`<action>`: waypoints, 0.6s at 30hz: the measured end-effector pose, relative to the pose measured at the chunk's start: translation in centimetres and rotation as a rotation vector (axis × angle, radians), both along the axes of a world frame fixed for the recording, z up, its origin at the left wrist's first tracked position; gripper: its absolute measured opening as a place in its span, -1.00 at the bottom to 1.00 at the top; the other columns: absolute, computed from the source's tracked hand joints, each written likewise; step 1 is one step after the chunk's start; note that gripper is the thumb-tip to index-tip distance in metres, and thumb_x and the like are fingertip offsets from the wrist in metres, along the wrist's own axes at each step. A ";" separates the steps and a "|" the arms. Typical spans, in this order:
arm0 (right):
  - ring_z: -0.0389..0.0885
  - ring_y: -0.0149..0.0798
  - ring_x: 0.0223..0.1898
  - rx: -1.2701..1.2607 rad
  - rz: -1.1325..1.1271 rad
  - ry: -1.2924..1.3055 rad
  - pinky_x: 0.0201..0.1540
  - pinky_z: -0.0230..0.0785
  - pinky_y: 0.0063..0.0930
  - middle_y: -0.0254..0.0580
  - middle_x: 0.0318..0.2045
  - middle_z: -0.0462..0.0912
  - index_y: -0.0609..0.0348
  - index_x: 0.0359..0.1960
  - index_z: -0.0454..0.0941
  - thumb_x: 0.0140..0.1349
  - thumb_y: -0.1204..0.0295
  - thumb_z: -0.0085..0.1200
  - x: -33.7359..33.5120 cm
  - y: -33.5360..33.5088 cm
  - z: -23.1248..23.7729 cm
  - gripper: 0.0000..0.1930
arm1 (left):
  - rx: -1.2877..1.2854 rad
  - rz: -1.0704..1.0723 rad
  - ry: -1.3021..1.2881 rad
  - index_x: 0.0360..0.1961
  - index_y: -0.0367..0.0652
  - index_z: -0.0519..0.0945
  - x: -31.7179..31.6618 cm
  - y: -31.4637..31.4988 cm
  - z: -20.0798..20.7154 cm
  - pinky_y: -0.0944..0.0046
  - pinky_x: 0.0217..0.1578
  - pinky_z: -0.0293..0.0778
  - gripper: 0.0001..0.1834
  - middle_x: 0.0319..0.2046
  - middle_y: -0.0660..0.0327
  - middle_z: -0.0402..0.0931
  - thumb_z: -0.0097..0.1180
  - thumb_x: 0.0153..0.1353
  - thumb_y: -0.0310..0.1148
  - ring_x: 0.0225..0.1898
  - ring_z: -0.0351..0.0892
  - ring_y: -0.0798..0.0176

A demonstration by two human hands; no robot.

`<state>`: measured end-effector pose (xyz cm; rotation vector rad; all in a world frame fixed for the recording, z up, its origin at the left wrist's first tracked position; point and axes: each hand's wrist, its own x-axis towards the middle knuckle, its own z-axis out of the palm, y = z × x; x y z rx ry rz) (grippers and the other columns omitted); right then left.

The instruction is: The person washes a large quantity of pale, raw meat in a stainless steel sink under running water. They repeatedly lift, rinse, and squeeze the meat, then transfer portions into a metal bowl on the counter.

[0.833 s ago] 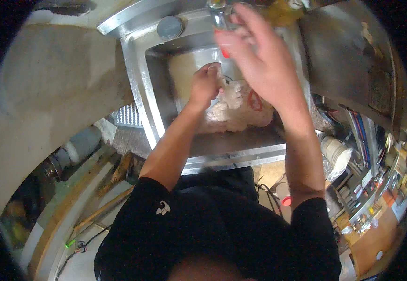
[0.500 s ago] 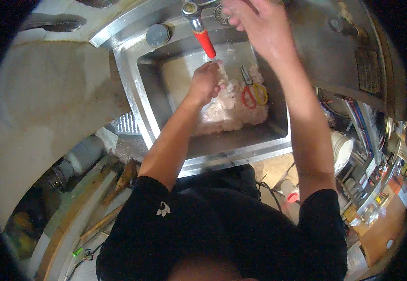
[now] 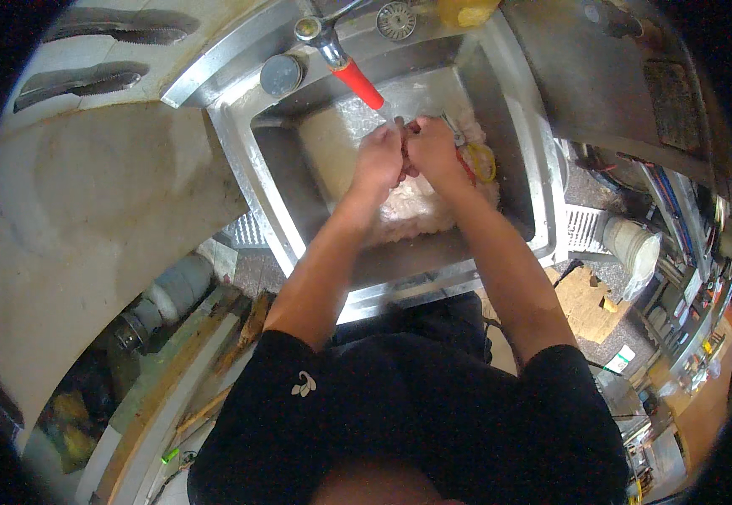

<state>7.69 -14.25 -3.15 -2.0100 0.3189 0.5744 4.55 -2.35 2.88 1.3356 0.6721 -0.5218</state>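
Observation:
My left hand and my right hand meet over the steel sink, just below the red-tipped faucet. Fingers on both sides are curled in around a small piece of pale raw meat, mostly hidden between them. Under the hands lies a heap of pale pinkish-white meat, wet and lumpy, partly covered by my right wrist. Scissors with one yellow and one red handle rest on the heap beside my right hand; part of them is hidden.
A round dark lid and a metal drain strainer sit on the sink's back ledge. Something yellow stands at the far right of it. Two serrated knives lie far left. A gas cylinder is at left.
My right hand has come down from above the sink's far right corner to join my left hand under the faucet. The view has shifted slightly. The yellow thing at the back now shows.

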 end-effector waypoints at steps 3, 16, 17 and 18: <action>0.74 0.21 -0.26 -0.307 0.176 -0.260 -0.15 0.60 -0.03 0.24 -0.34 0.72 0.31 -0.32 0.70 0.20 0.28 0.18 0.0 0.4 -0.3 -0.72 | 0.119 0.053 -0.053 -0.24 -0.22 0.62 0.0 0.3 -0.7 0.33 -0.75 0.23 -0.70 -0.58 0.23 0.53 -0.08 0.49 -0.26 -0.67 0.52 0.34; 0.70 0.28 -0.21 0.321 -0.107 0.189 -0.18 0.54 -0.01 0.33 -0.20 0.69 0.36 -0.19 0.63 0.15 0.24 0.16 -0.4 0.8 -1.3 -0.63 | 0.085 0.065 -0.041 -0.34 -0.22 0.59 0.2 1.9 -1.6 0.33 -0.72 0.30 -0.67 -0.59 0.23 0.54 -0.08 0.48 -0.25 -0.65 0.56 0.34; 0.70 0.28 -0.19 0.348 -0.131 0.231 -0.17 0.54 0.00 0.34 -0.19 0.69 0.36 -0.17 0.63 0.15 0.23 0.16 -0.5 1.1 -1.2 -0.62 | 0.067 0.058 -0.012 -0.34 -0.22 0.59 0.3 1.8 -1.6 0.33 -0.72 0.30 -0.67 -0.58 0.22 0.54 -0.08 0.48 -0.24 -0.65 0.54 0.35; 0.70 0.29 -0.18 0.374 -0.154 0.273 -0.15 0.55 0.00 0.36 -0.19 0.68 0.36 -0.16 0.62 0.15 0.23 0.16 -0.6 1.4 -1.2 -0.61 | 0.058 0.035 -0.032 -0.34 -0.22 0.59 0.3 1.7 -1.7 0.33 -0.71 0.30 -0.67 -0.58 0.22 0.54 -0.08 0.48 -0.23 -0.66 0.52 0.35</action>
